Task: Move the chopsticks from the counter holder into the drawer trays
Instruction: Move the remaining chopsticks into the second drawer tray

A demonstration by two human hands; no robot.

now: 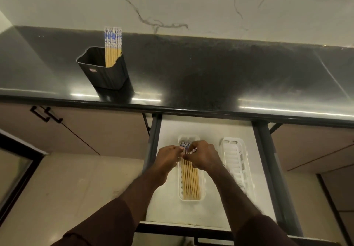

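A black holder [104, 73] stands on the dark counter at the left with several bamboo chopsticks [112, 48] upright in it, their tops patterned blue and white. Below, the open drawer [168, 198] holds two white trays. The left tray [180, 190] has a row of several chopsticks [190, 184] lying lengthwise in it. My left hand [167, 159] and my right hand [204, 156] meet over the patterned ends of these chopsticks, fingertips pinching them. The right tray [236, 157] holds nothing.
The black counter edge [191, 109] overhangs the back of the drawer. Dark drawer rails [268, 169] run along both sides. Cabinet doors with black handles [46, 114] sit at the left, and beige floor lies below.
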